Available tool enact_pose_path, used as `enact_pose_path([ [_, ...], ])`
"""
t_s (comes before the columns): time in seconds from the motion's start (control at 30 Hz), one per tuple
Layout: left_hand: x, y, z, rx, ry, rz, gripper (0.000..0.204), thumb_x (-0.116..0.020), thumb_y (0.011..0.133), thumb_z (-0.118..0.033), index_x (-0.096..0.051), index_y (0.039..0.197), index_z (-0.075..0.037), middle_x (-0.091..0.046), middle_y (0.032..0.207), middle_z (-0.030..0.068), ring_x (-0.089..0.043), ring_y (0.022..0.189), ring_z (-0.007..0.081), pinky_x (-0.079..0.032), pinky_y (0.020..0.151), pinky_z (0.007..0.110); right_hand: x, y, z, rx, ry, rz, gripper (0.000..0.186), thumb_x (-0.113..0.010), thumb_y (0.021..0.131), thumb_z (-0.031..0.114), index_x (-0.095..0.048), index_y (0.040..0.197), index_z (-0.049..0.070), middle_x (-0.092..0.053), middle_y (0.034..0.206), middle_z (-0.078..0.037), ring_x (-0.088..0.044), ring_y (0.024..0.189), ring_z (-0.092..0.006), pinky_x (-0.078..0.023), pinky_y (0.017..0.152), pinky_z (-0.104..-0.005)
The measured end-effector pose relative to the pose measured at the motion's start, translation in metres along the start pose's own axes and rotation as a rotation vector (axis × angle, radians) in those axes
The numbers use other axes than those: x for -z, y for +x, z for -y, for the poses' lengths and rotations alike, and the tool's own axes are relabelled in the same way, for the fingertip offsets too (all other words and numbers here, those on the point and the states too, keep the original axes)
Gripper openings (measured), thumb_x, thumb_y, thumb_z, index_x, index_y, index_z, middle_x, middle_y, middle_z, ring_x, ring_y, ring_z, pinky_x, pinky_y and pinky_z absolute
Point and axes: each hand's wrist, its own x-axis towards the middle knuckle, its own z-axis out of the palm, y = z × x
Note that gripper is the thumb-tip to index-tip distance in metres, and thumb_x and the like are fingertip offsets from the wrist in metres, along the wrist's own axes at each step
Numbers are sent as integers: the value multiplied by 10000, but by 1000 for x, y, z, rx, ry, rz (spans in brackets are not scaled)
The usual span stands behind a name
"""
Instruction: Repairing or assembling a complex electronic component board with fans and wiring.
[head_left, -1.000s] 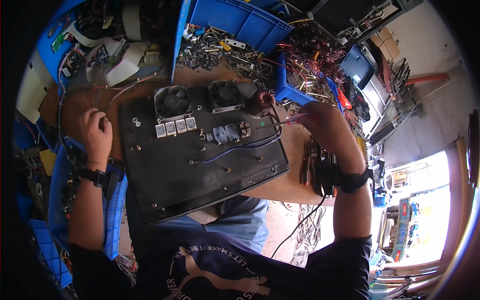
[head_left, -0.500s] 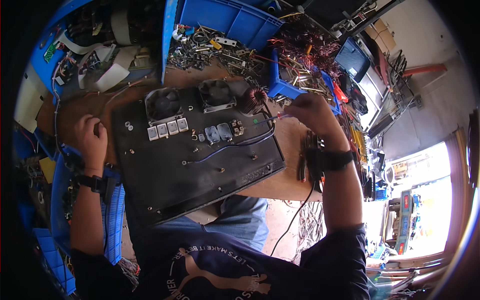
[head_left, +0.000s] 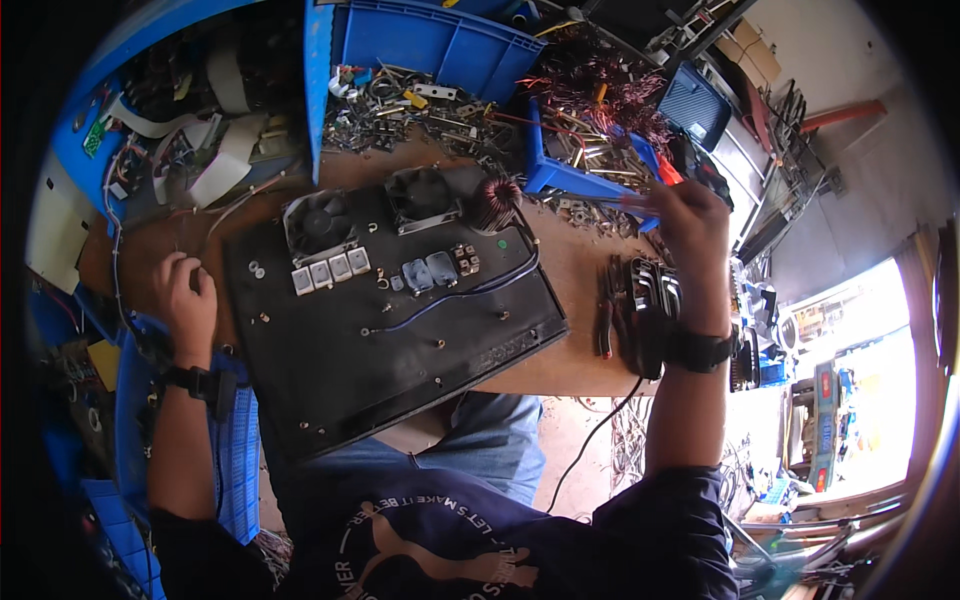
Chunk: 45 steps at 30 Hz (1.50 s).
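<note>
A flat black panel (head_left: 390,375) lies in front of me, its near edge over my lap. On it stand two black fans (head_left: 320,226), a copper-wire coil (head_left: 493,207), a row of white blocks (head_left: 330,271), grey pads (head_left: 430,271) and a dark blue cable (head_left: 450,293). Off the panel to the right, my right hand (head_left: 690,215) is closed around a thin screwdriver (head_left: 628,201), blurred by motion and pointing left. My left hand (head_left: 188,305) rests beside the panel's left edge, fingers curled, with nothing visible in them.
Pliers (head_left: 612,320) and other dark tools lie on the wooden table (head_left: 570,355) to the right. Behind the panel are loose metal parts (head_left: 420,115) and a small blue bin (head_left: 560,175) of metal pieces. A large blue crate (head_left: 430,45) stands farther back; a blue basket (head_left: 238,450) is at lower left.
My right hand has carried the screwdriver rightward, away from the spot beside the coil to near the small blue bin. My left hand stays beside the panel. The view has shifted slightly.
</note>
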Motion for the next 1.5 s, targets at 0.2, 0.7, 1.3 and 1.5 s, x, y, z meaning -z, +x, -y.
enact_pose_path([
  [0.2, 1, 2, -2, 14, -1, -8, 124, -637, 786, -43, -617, 908, -40, -591, 1083, 137, -544, 1026, 354, -453, 895, 453, 12, -16, -70, -357, 8, 7, 259, -709, 864, 233, -688, 834, -24, -665, 702, -45, -532, 575, -66, -413, 545, -224],
  [0.7, 1, 1, -3, 35, 28, 10, 132, -635, 783, -48, -624, 915, -38, -589, 1100, 140, -544, 1009, 358, -448, 885, 451, -71, -20, -84, -347, 111, 300, 257, -696, 856, 255, -675, 774, 12, -541, 605, 16, -425, 496, -62, -289, 453, -238],
  [1.3, 3, 4, -5, 14, -6, 7, 132, -639, 779, -41, -624, 910, -36, -592, 1090, 130, -545, 1005, 357, -450, 877, 450, -45, -18, -74, -381, 91, 254, 268, -656, 889, 258, -676, 784, 12, -515, 585, 32, -401, 482, -45, -265, 446, -221],
  [1.5, 5, 6, -9, 40, -23, 55, 104, -645, 855, -108, -626, 907, -20, -586, 1044, 151, -544, 993, 362, -445, 878, 446, 0, -61, -66, -329, 124, 19, 212, -653, 912, 196, -678, 909, -15, -608, 698, -15, -499, 563, -51, -358, 493, -199],
])
